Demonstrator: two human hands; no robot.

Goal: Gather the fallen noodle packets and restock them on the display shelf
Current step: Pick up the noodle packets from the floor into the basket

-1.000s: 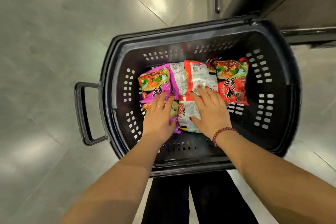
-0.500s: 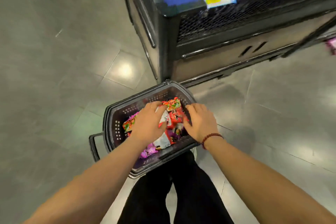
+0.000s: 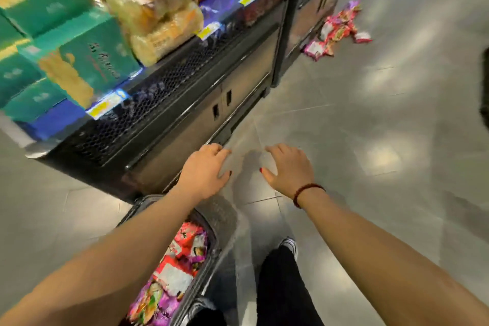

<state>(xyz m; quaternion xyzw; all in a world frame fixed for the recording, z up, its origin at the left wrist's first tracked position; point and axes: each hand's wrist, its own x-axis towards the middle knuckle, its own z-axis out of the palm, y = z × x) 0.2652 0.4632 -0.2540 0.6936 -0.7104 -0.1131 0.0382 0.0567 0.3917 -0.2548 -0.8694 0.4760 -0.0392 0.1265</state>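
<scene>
Both hands have left the basket [image 3: 222, 214]: left hand [image 3: 205, 172] and right hand [image 3: 287, 167] hover empty, fingers relaxed. Some noodle packets [image 3: 174, 272] sit gathered in it, near left; a fallen pile [image 3: 336, 29] waits far right by the shelf [image 3: 158, 103]. Restocking looks unstarted.

Teal green boxes [image 3: 87, 58] with gold print stand stacked at the upper left, blurred by motion. Just beside them on the right lie clear bags of pale yellow goods [image 3: 164, 26]. Yellow price tags [image 3: 104, 106] sit along the edge below. The floor [image 3: 370, 127] is glossy grey tile. A black trouser leg [image 3: 283, 286] and a white-trimmed shoe [image 3: 289, 243] show at the bottom.
</scene>
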